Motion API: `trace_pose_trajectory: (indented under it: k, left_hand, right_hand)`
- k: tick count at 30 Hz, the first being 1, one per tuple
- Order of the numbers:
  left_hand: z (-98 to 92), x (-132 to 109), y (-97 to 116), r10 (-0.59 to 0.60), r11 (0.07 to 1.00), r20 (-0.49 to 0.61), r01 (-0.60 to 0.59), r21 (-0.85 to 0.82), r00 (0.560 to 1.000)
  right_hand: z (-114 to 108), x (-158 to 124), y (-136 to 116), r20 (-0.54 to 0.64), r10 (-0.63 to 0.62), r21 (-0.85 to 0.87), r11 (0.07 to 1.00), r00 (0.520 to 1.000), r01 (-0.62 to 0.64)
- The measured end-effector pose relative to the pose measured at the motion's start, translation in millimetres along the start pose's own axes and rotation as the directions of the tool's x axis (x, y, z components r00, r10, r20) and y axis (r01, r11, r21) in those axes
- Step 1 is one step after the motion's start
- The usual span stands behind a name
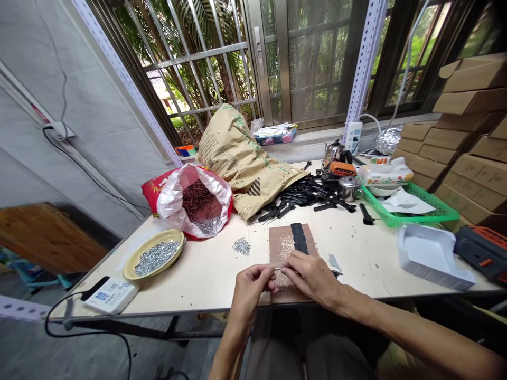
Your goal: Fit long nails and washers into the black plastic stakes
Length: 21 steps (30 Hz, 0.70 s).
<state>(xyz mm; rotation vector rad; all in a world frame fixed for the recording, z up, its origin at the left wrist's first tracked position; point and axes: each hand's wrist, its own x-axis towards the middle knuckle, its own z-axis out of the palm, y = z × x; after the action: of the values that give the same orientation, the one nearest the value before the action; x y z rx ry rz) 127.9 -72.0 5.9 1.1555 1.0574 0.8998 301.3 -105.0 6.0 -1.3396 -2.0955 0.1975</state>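
My left hand (253,285) and my right hand (311,277) meet over the near edge of a brown board (273,240). Both are pinched on a small, thin metal piece (278,268) that spans the gap between their fingertips. Small pale bits (285,245) are scattered over the board, and a row of black square pieces (300,237) lies along its right side. Left of the board sits a little pile of silvery metal parts (241,246). A pointed grey blade (333,262) rests just beyond my right hand.
A yellow bowl of metal parts (130,264) and an open bag of dark screws (168,206) stand left. Behind are a brown sack (237,153) and black parts (297,194). A green tray (447,212), white box (431,264) and power tool (481,253) lie right.
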Motion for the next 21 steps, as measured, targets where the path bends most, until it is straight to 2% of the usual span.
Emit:
trace_pose_trajectory:
  k: [4, 7, 10, 13, 16, 18, 19, 21]
  left_hand:
    - [3.6, 3.4, -4.0, 0.025, 0.997, -0.078, -0.02, 0.073, 0.997]
    - [8.5, 6.3, -8.2, 0.183, 0.953, -0.118, -0.147, 0.264, 0.976]
    - [16.5, 9.4, -18.4, 0.416, 0.798, -0.043, -0.342, 0.497, 0.908]
    - [24.1, 15.3, -36.8, 0.542, 0.623, 0.052, -0.442, 0.645, 0.839]
    - [27.2, 23.0, -56.3, 0.582, 0.516, 0.101, -0.463, 0.72, 0.807]
    - [27.4, 27.4, -65.0, 0.61, 0.471, 0.111, -0.472, 0.745, 0.784]
    - [27.3, 29.0, -67.6, 0.623, 0.454, 0.115, -0.478, 0.752, 0.774]
    - [27.2, 31.3, -69.9, 0.642, 0.431, 0.117, -0.483, 0.762, 0.758]
  right_hand:
    - [-18.5, 0.3, 23.7, 0.002, 0.008, 0.103, 0.995, 1.0, -0.008]
    - [-27.5, 7.8, 60.7, -0.061, 0.087, 0.03, 0.996, 0.994, -0.086]
    - [-27.7, 24.6, 101.8, -0.064, 0.076, -0.145, 0.986, 0.995, -0.085]
    - [-23.3, 42.1, 130.0, -0.032, 0.006, -0.271, 0.963, 0.999, -0.015]
    - [-17.9, 38.8, 134.0, 0.01, -0.046, -0.272, 0.961, 0.999, 0.047]
    - [-15.3, 22.5, 125.1, 0.086, -0.193, -0.229, 0.951, 0.977, 0.208]
    - [-15.1, 13.2, 119.6, 0.14, -0.297, -0.191, 0.928, 0.945, 0.32]
    - [-18.3, 0.3, 111.7, 0.122, -0.377, -0.184, 0.9, 0.918, 0.394]
